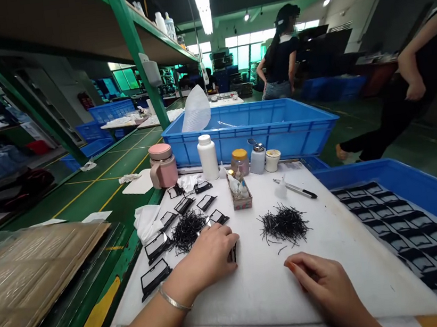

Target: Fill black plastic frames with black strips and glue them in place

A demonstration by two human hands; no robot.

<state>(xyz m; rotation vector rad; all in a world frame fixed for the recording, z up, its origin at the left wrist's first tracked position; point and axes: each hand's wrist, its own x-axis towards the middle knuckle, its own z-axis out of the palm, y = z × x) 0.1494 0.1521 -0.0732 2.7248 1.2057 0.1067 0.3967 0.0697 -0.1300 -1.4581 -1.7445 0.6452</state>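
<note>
My left hand (213, 251) curls over a small black plastic frame (232, 253) at the middle of the white work board (255, 292); the fingers hide most of that part. Thumb and index finger meet on my right hand (325, 279), near the board's front, and anything in the pinch is too small to make out. Just beyond it lies a loose pile of short black strips (285, 224). A second pile of black strips (187, 231) sits behind my left hand. Several similar black frames with clear windows (155, 275) are spread along the left side.
Behind stand a pink mug (163, 166), a white bottle (207, 157), a pump bottle (258, 158), a small box (241, 198) and a craft knife (300, 190). A blue bin (254, 132) is at the back. Rows of frames fill the right bin (396, 226). Two people are nearby.
</note>
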